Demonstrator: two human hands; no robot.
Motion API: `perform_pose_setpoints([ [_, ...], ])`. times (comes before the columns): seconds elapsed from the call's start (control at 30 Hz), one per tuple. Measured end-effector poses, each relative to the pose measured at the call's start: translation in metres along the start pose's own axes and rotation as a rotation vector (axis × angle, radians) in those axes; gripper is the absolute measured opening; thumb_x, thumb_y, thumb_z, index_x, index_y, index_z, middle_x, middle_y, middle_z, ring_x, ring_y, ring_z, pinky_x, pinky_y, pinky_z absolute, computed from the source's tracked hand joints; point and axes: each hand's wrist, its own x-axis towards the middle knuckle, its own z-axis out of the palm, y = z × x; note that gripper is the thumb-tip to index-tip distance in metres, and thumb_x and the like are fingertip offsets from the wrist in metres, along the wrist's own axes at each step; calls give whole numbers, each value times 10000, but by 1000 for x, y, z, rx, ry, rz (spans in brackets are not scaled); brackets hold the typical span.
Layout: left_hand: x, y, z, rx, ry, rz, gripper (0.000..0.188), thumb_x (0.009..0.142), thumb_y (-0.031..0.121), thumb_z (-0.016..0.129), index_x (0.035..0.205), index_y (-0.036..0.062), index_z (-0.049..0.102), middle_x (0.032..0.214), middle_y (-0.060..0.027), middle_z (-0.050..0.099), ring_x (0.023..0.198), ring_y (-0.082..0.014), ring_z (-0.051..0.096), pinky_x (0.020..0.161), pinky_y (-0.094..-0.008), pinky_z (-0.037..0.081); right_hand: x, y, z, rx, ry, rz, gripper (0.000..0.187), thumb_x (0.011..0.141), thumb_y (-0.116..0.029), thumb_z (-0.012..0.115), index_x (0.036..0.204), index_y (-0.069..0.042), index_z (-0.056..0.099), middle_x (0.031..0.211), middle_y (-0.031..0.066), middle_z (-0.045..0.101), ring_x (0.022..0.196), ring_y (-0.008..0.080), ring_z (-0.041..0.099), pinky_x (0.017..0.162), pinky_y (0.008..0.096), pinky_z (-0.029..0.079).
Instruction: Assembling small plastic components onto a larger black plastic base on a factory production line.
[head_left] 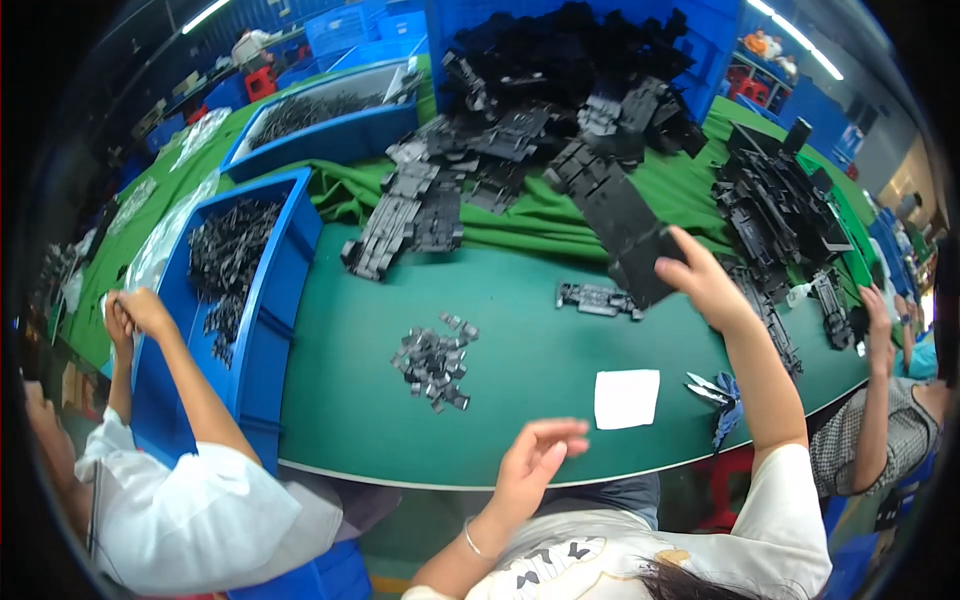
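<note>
My right hand (700,280) grips the near end of a long, flat black plastic chassis part (622,222) with thumb and fingers. It is held tilted, its far end over the pile at the back. My left hand (540,460) hovers at the table's front edge, fingers loosely curved and thumb apart, with nothing in it. Under the held part lies a small grey-black chassis (598,299). Between that and the blue bin on the left sits a heap of small dark clips (435,362). A white square sheet (627,398) lies near my left hand.
Cutting pliers with blue handles (722,398) lie at right front. Blue bins (290,240) of small black parts stand at left. A large blue bin (722,50) spills black parts at the back. More chassis (765,200) are stacked at right. Co-workers' hands (135,312) work on both sides.
</note>
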Motion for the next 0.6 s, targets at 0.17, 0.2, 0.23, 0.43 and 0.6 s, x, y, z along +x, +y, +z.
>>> perform_pose_setpoints([
  [0.17, 14, 17, -2, 29, 171, 353, 576, 792, 105, 491, 1251, -18, 166, 1288, -146, 225, 1171, -245, 272, 919, -343, 299, -67, -43, 99, -647, -434, -709, 445, 617, -113, 565, 1034, -26, 437, 1033, 166, 467, 871, 302, 503, 704, 351, 439],
  [0.2, 8, 26, 5, -185, 333, 286, 507, 796, 62, 446, 1233, -30, 207, 1272, -161, 260, 1170, -254, 284, 931, -355, 291, -80, -55, 98, -634, -630, -700, 486, 636, -139, 584, 1079, -17, 423, 1120, 212, 407, 924, 349, 471, 734, 366, 432],
  [0.23, 2, 32, -2, -193, 382, 247, 440, 800, 38, 408, 1206, -36, 257, 1221, -176, 339, 1140, -261, 335, 925, -362, 309, -79, -61, 96, -550, -747, -728, 501, 650, -159, 593, 1098, -20, 417, 1140, 204, 401, 944, 329, 466, 744, 360, 429],
  [0.43, -22, 33, -26, -342, 510, 191, 374, 802, 59, 408, 1148, -50, 323, 1125, -203, 433, 1029, -283, 452, 857, -385, 393, 25, -4, 129, -294, -429, -484, 184, 698, -54, 580, 860, -9, 505, 737, 96, 530, 660, 195, 525, 611, 293, 427],
  [0.6, -20, 38, -26, -315, 469, 175, 352, 810, 77, 409, 1129, -60, 356, 1117, -206, 443, 1020, -285, 462, 853, -379, 393, 63, 20, 167, -306, -364, -350, 210, 675, -93, 612, 852, -50, 507, 682, 70, 494, 616, 176, 486, 563, 291, 395],
])
